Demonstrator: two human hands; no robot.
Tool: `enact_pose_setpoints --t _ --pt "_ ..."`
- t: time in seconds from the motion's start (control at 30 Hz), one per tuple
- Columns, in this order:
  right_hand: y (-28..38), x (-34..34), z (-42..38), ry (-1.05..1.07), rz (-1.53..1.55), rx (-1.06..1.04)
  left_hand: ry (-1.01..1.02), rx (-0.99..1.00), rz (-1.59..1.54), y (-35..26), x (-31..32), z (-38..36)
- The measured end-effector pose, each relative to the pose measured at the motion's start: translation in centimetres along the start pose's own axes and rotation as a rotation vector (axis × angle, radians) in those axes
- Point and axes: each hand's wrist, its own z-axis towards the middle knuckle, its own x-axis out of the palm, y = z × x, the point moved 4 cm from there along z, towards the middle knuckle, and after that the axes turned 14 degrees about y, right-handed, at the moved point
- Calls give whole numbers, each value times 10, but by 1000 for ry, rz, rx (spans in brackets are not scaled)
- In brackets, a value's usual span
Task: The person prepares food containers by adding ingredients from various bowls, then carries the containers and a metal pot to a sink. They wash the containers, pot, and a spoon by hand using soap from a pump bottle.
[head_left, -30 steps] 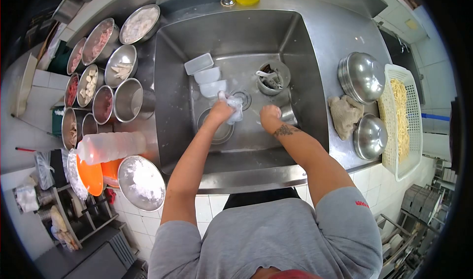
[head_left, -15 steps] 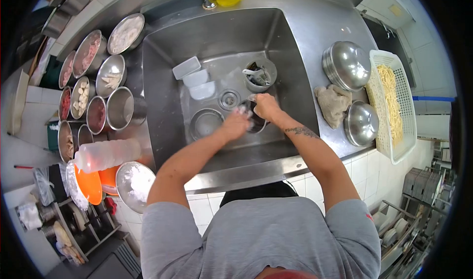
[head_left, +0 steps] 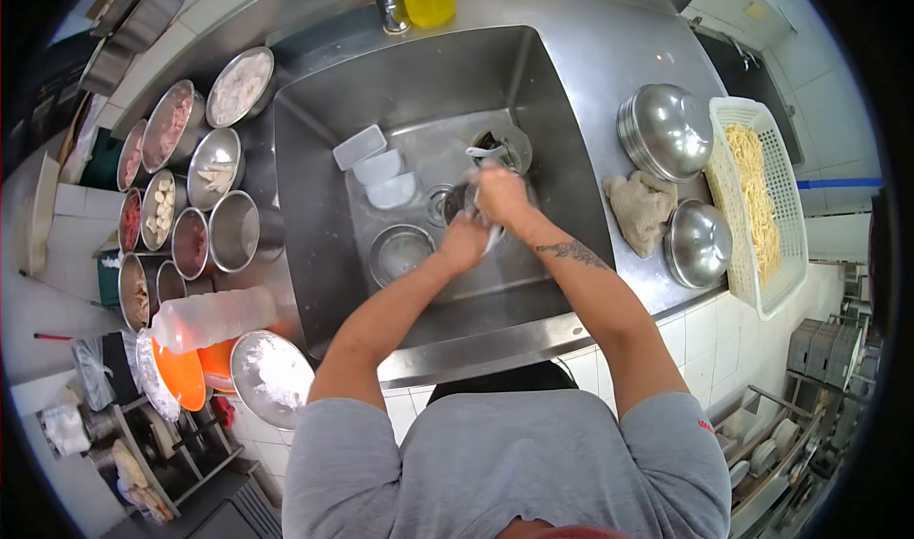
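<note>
Metal bowls (head_left: pixel 190 172) lie left of the sink (head_left: pixel 543 101), domed lids (head_left: pixel 666 129) and basket (head_left: pixel 762 206) right.

Over the steel sink (head_left: pixel 314 158), the right hand (head_left: pixel 500 196) grips a small metal bowl (head_left: pixel 462 201) while the left hand (head_left: pixel 464 244) presses against it from below. Another bowl (head_left: pixel 400 251) sits on the sink floor just left of the hands, with three white tubs (head_left: pixel 376 166) behind it. A cloth (head_left: pixel 640 210) lies on the counter between domed lids (head_left: pixel 666 131), beside a basket (head_left: pixel 752 282) of noodles.
</note>
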Motion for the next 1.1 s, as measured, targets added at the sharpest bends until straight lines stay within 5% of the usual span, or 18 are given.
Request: enact_pose_setpoints --t 0.03,0.07,0.1,0.17,0.2,0.3,0.4,0.47,0.53,0.57,0.63,0.67,0.73,0.83,0.87,0.97,1.0,1.1 --pt "-1 1 -4 -90 81 43 0 -147 -152 1 7 7" --pt "-7 0 -7 -184 161 88 -233 -117 -595 1 5 25" --pt "-13 1 -11 -274 242 137 -262 -119 -616 -3 16 22" --pt "-20 9 -5 -95 109 3 -327 -126 -665 -20 37 3" --pt "-27 11 1 -44 66 -102 -47 35 -33 -32 12 -14" --pt "-24 7 -3 -130 112 -100 53 220 204 -3 -5 -16" --pt "-21 17 -11 -418 312 118 -214 -49 -144 -10 0 6" --pt "-16 12 -8 -240 208 -20 -408 -100 -362 -25 -1 -9" --pt "-27 15 1 -68 87 -265 -111 214 86 -9 -2 -26" --pt "-26 10 -3 -101 95 -199 36 368 310 2 -1 -32" --pt "-13 -5 -12 -170 107 -71 7 165 208 14 -9 -18" --pt "-17 -4 -15 -411 249 11 -37 9 83 7 -8 -7" --pt "-9 7 -17 -413 296 63 -127 -300 -161 3 -12 4" --pt "-11 17 -12 -261 194 6 -212 -109 -288 -17 -15 -20" --pt "-16 10 -9 -215 173 -49 62 24 -45 -13 -21 -27" --pt "-9 7 -3 -176 123 -102 -65 179 480 22 -13 -23" --pt "0 2 -4 -214 129 -99 132 -26 370 15 -19 -12" --pt "12 -6 -9 -228 116 -103 234 -227 -1232 10 -20 2"
